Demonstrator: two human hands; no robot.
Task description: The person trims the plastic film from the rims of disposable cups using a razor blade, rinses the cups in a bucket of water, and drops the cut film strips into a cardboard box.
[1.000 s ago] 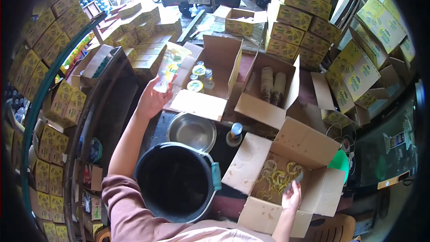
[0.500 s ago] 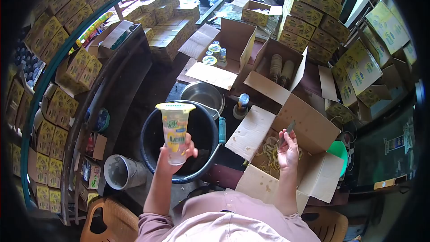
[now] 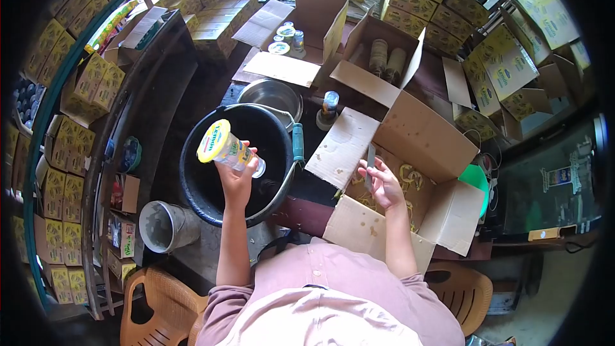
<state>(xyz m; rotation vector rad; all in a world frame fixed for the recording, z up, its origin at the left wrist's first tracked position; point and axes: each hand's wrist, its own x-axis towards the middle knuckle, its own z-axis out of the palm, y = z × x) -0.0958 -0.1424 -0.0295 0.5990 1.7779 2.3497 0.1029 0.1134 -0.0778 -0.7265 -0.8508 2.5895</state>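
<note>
Our left hand wraps its fingers round one clear cup, lid and side printed "Lemon", tilted over one black bucket. Our right hand, partly curled, pinches one flat grey blade above an open carton holding yellow strips. Beyond, we see one metal bowl and two pale stacks in another box. One printed carton at right reads "Lemon".

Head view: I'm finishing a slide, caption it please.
Left hand holding a tilted cup over a black bucket, right hand a flat grey strip.
</note>
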